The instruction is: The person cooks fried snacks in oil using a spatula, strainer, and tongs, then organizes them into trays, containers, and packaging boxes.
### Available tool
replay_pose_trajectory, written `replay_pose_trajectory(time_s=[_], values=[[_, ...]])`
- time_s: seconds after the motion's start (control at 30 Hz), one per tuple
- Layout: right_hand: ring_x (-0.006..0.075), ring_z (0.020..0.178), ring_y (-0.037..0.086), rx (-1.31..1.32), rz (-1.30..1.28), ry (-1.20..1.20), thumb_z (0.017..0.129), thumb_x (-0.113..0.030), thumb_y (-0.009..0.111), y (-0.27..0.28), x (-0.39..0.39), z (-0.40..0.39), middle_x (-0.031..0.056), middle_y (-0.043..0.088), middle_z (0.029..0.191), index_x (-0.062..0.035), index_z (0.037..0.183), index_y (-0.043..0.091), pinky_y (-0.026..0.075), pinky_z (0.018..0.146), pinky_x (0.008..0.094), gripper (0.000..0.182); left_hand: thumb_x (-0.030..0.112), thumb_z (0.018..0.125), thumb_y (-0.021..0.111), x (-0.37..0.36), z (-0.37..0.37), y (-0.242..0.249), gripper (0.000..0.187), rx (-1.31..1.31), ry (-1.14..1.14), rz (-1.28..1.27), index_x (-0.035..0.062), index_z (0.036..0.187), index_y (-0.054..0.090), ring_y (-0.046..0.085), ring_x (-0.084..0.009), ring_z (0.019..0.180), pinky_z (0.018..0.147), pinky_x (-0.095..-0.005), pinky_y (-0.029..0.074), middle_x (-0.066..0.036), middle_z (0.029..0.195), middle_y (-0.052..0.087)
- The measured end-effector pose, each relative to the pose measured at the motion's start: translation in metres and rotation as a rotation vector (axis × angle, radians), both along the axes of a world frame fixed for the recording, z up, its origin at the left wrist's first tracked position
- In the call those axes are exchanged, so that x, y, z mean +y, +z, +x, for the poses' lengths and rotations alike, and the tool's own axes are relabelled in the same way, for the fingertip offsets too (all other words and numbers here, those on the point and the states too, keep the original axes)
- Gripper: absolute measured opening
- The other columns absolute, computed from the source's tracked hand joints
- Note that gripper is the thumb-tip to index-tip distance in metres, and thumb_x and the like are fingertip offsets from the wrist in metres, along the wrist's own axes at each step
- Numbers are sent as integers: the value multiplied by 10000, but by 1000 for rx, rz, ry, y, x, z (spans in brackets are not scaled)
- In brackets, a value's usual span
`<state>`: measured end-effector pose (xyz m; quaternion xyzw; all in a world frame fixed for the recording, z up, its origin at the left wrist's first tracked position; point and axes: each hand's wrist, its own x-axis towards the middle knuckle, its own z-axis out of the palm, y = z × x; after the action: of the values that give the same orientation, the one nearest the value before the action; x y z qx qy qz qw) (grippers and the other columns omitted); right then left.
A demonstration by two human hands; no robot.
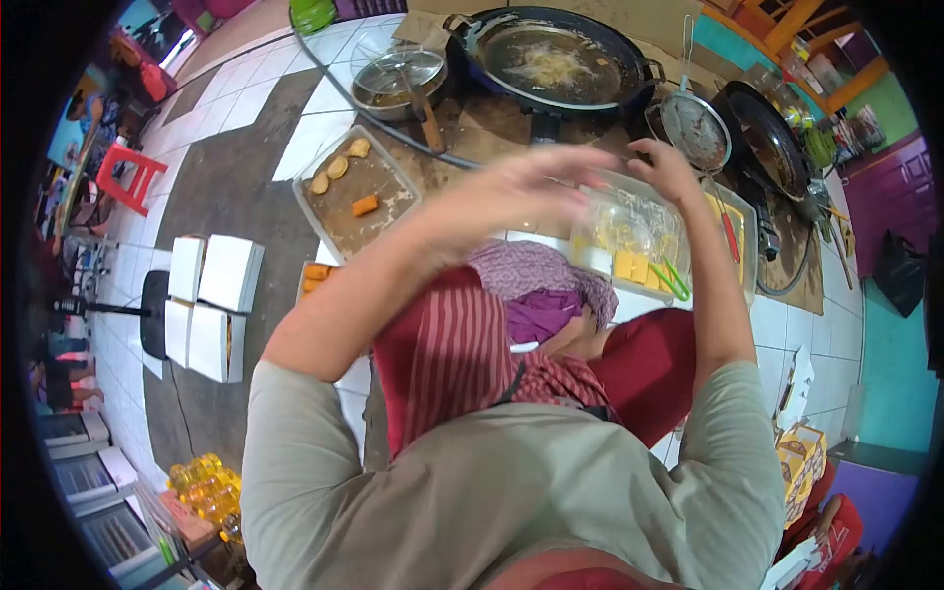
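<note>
My left hand (541,187) is blurred by motion, its fingers stretched to the right with nothing visible between them. My right hand (667,172) hovers facing it, fingers apart and slightly bent, holding nothing visible. Both hands are above a clear plastic container (602,187) with a milky, wet-looking inside. Yellow rectangular pieces (634,265) lie at its near end, beside green tongs (674,282). Beyond the hands, a large black wok (482,74) holds oil with something pale bubbling in it. A wire strainer (694,130) with a long handle lies right of the wok.
A tray (393,202) at left carries several fried pieces. Behind it stands a pan with a glass lid (401,74). A second dark wok (767,138) is at right. White boxes (231,273) and oil bottles (206,487) are on the left. A hose (339,84) crosses the floor.
</note>
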<state>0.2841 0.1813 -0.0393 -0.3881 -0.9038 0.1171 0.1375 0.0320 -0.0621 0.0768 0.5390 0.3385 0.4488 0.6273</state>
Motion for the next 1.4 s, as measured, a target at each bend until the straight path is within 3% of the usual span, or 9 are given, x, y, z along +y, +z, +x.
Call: replay_pose_trajectory(time_s=[0.03, 0.13, 0.23, 0.4, 0.57, 0.83, 1.03, 1.23, 1.4], values=[[325, 1010, 593, -21, -37, -32, 809, -227, 638, -5, 2, -14, 157, 639, 1066, -69, 1079, 632, 463, 887, 397, 313, 193, 811, 673, 20, -36, -17, 626, 90, 147, -101, 83, 1373, 419, 524, -183, 1116, 937, -316, 440, -78, 1291, 508], [311, 983, 610, 59, -119, -11, 797, -220, 639, -49, 18, -62, 146, 656, 1030, -68, 1033, 652, 472, 870, 388, 281, 265, 822, 685, 69, -141, -127, 519, -236, 743, -456, 71, 1268, 502, 563, -144, 979, 795, -316, 480, -96, 1146, 553], [305, 934, 628, 161, -215, 39, 798, -223, 639, -75, 19, -129, 141, 667, 999, -60, 1012, 658, 486, 834, 386, 270, 352, 797, 700, 117, -228, -264, 460, -478, 832, -685, 69, 1120, 533, 572, -178, 866, 742, -339, 484, -93, 1003, 570], [289, 855, 647, 276, -301, 107, 826, -196, 615, -81, 3, -232, 153, 671, 935, -48, 1012, 661, 504, 767, 369, 243, 419, 791, 682, 176, -216, -292, 415, -837, 764, -706, 95, 979, 503, 553, -195, 720, 655, -316, 484, -55, 789, 553], [294, 879, 647, 406, -349, 106, 823, -213, 626, -86, 8, -311, 155, 670, 939, -47, 1031, 651, 500, 781, 369, 267, 221, 901, 572, 211, -239, -315, 166, -858, 745, -583, 73, 865, 507, 497, -92, 541, 477, -229, 444, -16, 704, 538], [392, 1161, 497, 61, -451, -10, 828, -522, 583, -82, -5, -452, 258, 457, 1286, -106, 1381, 363, 426, 947, 454, 726, 70, 881, 411, 152, -226, -266, 95, -638, 922, -552, 57, 827, 488, 427, -82, 492, 429, -226, 386, -15, 669, 479], [424, 1132, 518, 84, -493, -40, 896, -313, 490, -95, -24, -489, 290, 482, 1248, -6, 1215, 444, 436, 937, 464, 445, 74, 862, 455, 89, -208, -233, 41, -376, 1041, -487, 56, 888, 481, 443, -91, 508, 436, -241, 403, -26, 683, 488], [413, 1055, 558, 656, -482, -109, 871, -235, 440, -55, 4, -381, 294, 591, 1074, 10, 1174, 512, 423, 937, 463, 396, 67, 858, 553, 63, -218, -170, 53, -170, 1082, -386, 46, 898, 524, 498, -84, 524, 451, -222, 436, -16, 689, 546], [411, 988, 588, 429, -102, -293, 854, -210, 452, -28, 65, -208, 268, 618, 1031, -13, 1164, 527, 452, 884, 473, 374, 38, 864, 521, 76, -226, -119, 96, -120, 965, -344, 35, 929, 452, 460, -73, 522, 431, -218, 406, -37, 711, 504]])
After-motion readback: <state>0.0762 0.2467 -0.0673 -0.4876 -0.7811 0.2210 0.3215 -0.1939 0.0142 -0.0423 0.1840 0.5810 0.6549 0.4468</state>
